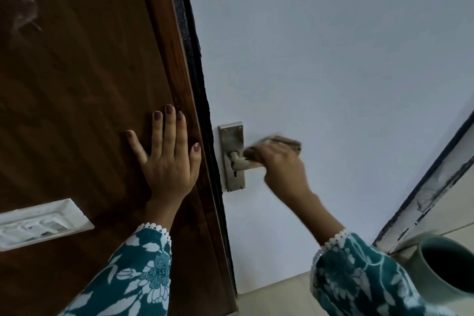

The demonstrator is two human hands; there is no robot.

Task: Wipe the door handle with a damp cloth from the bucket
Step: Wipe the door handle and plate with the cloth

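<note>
A metal lever door handle on a steel backplate is fixed to the pale door. My right hand is closed around a brownish cloth and presses it over the lever; the hand and cloth are motion-blurred and hide the lever's outer end. My left hand lies flat with fingers spread on the dark wooden panel left of the door edge. A greenish bucket stands on the floor at the lower right, its inside dark.
A white switch plate sits on the wooden panel at lower left. The dark door edge runs between panel and door. A door frame slants at the right above the tiled floor.
</note>
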